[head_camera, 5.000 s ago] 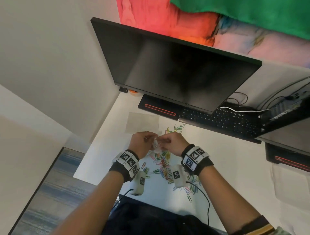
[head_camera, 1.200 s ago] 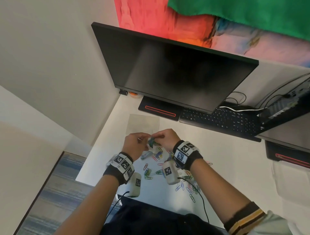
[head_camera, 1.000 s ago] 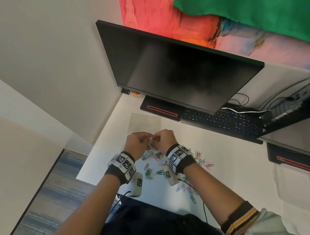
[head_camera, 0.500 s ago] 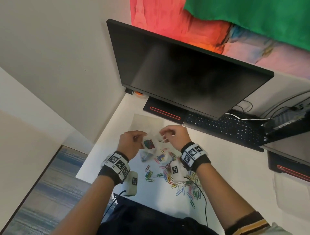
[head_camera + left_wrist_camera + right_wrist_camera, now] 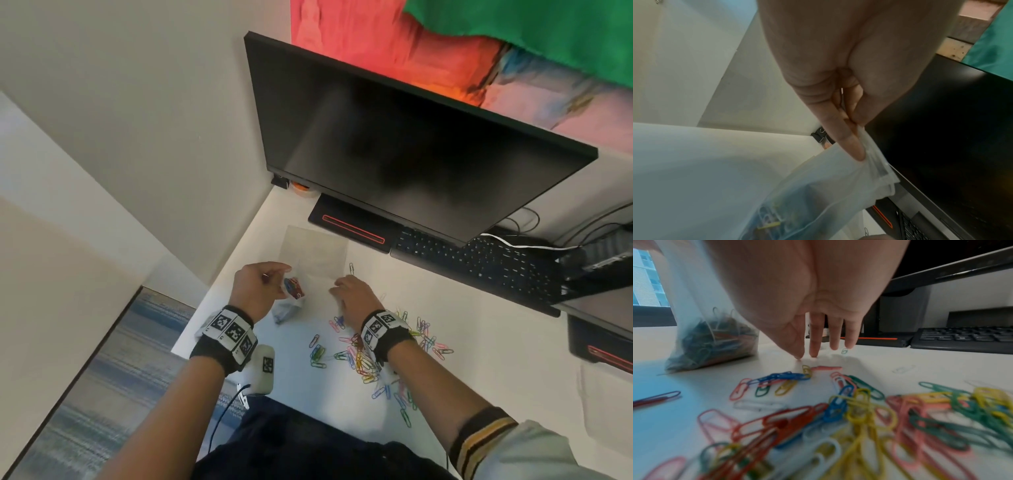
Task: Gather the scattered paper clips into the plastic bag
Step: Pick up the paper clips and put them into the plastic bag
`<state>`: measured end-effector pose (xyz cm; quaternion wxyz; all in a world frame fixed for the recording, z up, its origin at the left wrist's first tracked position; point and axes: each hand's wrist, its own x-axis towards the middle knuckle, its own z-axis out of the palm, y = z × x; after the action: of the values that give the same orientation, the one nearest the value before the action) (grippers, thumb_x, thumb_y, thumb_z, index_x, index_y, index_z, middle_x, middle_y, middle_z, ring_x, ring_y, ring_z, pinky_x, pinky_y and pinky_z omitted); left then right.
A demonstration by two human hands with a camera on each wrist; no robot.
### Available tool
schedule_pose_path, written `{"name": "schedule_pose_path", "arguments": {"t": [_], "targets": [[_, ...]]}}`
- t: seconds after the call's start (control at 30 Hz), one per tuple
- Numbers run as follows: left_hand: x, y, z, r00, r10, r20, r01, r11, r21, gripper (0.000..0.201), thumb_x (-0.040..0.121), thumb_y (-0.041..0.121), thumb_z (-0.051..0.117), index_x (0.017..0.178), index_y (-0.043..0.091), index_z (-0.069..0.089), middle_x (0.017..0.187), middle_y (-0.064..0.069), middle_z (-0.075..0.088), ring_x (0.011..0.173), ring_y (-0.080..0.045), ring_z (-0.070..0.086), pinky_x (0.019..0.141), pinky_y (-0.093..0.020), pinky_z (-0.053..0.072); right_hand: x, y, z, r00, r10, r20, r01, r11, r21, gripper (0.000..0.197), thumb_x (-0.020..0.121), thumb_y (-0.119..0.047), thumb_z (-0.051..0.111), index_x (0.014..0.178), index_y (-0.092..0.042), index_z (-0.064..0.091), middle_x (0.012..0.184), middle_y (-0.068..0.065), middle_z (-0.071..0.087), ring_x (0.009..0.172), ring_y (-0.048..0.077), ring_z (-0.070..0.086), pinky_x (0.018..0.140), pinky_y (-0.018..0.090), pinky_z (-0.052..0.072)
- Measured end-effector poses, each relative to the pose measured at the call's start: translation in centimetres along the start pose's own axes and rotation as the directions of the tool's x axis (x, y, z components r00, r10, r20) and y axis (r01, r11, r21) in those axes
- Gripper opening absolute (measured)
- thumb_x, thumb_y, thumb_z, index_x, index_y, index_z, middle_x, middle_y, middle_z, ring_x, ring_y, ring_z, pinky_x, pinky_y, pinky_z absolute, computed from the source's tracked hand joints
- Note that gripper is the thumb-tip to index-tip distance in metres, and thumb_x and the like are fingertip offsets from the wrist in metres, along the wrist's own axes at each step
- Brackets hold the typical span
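Observation:
My left hand (image 5: 257, 287) pinches the top edge of a small clear plastic bag (image 5: 292, 298) between thumb and fingers (image 5: 846, 139); the bag (image 5: 818, 191) hangs with its bottom on the white desk and holds a clump of coloured paper clips (image 5: 715, 335). My right hand (image 5: 352, 297) has let the bag go and reaches down to the desk with straight fingers (image 5: 813, 344), tips touching the surface just beyond the scattered paper clips (image 5: 363, 359). Many coloured clips (image 5: 838, 410) lie loose under and behind that wrist.
A black monitor (image 5: 411, 137) and keyboard (image 5: 479, 263) stand at the back of the desk (image 5: 308, 383). A sheet of paper (image 5: 315, 250) lies beyond the hands, with a lone clip (image 5: 351, 268) beside it. The desk's left edge (image 5: 191, 329) drops to blue carpet.
Both hands held the bag together a second ago. The right hand has since released it and moved right and down to the desk; the left keeps the bag.

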<state>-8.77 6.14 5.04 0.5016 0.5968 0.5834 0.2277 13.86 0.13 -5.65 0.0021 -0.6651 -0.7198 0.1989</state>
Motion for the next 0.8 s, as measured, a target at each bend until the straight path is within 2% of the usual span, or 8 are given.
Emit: {"name": "schedule_pose_path", "arguments": {"t": [0.1, 0.2, 0.23, 0.33, 0.47, 0.53, 0.67, 0.8], "targets": [[-0.2, -0.3, 0.2, 1.000, 0.010, 0.000, -0.010, 1.000, 0.014, 0.021, 0.097, 0.012, 0.056, 0.096, 0.023, 0.074, 0.095, -0.002, 0.073, 0.063, -0.014, 0.073, 0.065, -0.018, 0.058, -1.1, 0.1, 0.1, 0.998, 0.040, -0.057, -0.031, 0.988, 0.149, 0.042, 0.085, -0.001, 0.058, 0.125, -0.013, 0.062, 0.133, 0.008, 0.050, 0.124, 0.024, 0.047, 0.109, 0.030, 0.037], [-0.3, -0.2, 0.6, 1.000, 0.010, 0.012, -0.010, 1.000, -0.003, 0.020, 0.097, 0.012, 0.057, 0.096, 0.023, 0.074, 0.097, -0.003, 0.074, 0.066, -0.017, 0.074, 0.073, -0.027, 0.060, -0.1, 1.1, -1.4, 0.969, 0.154, -0.195, -0.118, 0.975, 0.187, 0.042, 0.092, -0.002, 0.045, 0.131, -0.013, 0.057, 0.143, 0.009, 0.044, 0.133, 0.025, 0.039, 0.114, 0.025, 0.025], [-0.4, -0.2, 0.6, 1.000, 0.014, 0.015, -0.014, 1.000, -0.001, 0.020, 0.097, 0.012, 0.057, 0.096, 0.022, 0.074, 0.097, -0.004, 0.073, 0.067, -0.018, 0.074, 0.073, -0.028, 0.061, 0.7, 1.6, -1.9, 0.968, 0.181, -0.174, -0.154, 0.976, 0.154, 0.043, 0.095, -0.005, 0.042, 0.137, -0.010, 0.050, 0.150, 0.011, 0.037, 0.139, 0.026, 0.032, 0.116, 0.027, 0.021], [-0.7, -0.3, 0.7, 1.000, 0.015, 0.020, -0.015, 1.000, 0.004, 0.019, 0.096, 0.011, 0.057, 0.097, 0.020, 0.074, 0.096, -0.006, 0.073, 0.068, -0.020, 0.073, 0.070, -0.027, 0.061, 2.0, 2.4, -2.3, 0.978, 0.204, 0.046, -0.207, 0.976, 0.072, 0.056, 0.096, -0.008, 0.041, 0.149, -0.006, 0.025, 0.159, 0.014, 0.016, 0.147, 0.027, 0.017, 0.120, 0.032, 0.014], [-0.6, -0.3, 0.7, 1.000, 0.008, 0.017, -0.008, 1.000, -0.001, 0.019, 0.096, 0.012, 0.058, 0.097, 0.019, 0.074, 0.093, -0.003, 0.073, 0.065, -0.016, 0.073, 0.068, -0.024, 0.061, -0.3, 1.4, -1.1, 0.986, 0.131, 0.106, -0.124, 0.990, -0.068, 0.080, 0.088, -0.005, 0.059, 0.152, -0.003, 0.011, 0.160, 0.014, 0.006, 0.146, 0.030, 0.016, 0.118, 0.039, 0.024], [-0.6, -0.4, 0.8, 1.000, 0.010, 0.009, -0.010, 1.000, -0.010, 0.019, 0.096, 0.011, 0.058, 0.097, 0.019, 0.075, 0.090, -0.003, 0.073, 0.064, -0.016, 0.073, 0.067, -0.023, 0.060, -1.9, 1.0, 0.3, 0.988, 0.087, 0.126, -0.067, 0.985, -0.156, 0.076, 0.090, -0.008, 0.055, 0.151, -0.002, 0.009, 0.160, 0.014, 0.004, 0.146, 0.031, 0.016, 0.116, 0.040, 0.027], [-1.0, -0.6, 1.0, 1.000, 0.013, -0.001, -0.013, 1.000, -0.021, 0.018, 0.096, 0.009, 0.058, 0.101, 0.013, 0.075, 0.089, -0.004, 0.072, 0.066, -0.021, 0.072, 0.067, -0.025, 0.061, -4.4, -0.6, 2.7, 0.989, 0.023, 0.146, -0.006, 0.993, -0.116, 0.056, 0.101, -0.032, 0.015, 0.152, -0.009, 0.012, 0.161, 0.010, 0.010, 0.147, 0.028, 0.014, 0.117, 0.041, 0.027], [-1.0, -0.7, 1.2, 0.999, 0.034, 0.003, -0.034, 0.999, -0.001, 0.017, 0.096, 0.011, 0.058, 0.101, 0.014, 0.075, 0.090, -0.003, 0.072, 0.067, -0.020, 0.073, 0.069, -0.029, 0.062, -6.3, -3.7, 3.2, 0.971, -0.059, 0.233, 0.069, 0.997, -0.036, 0.067, 0.096, -0.060, 0.024, 0.152, -0.026, 0.009, 0.162, 0.005, 0.000, 0.148, 0.031, 0.003, 0.119, 0.050, 0.014]]}}
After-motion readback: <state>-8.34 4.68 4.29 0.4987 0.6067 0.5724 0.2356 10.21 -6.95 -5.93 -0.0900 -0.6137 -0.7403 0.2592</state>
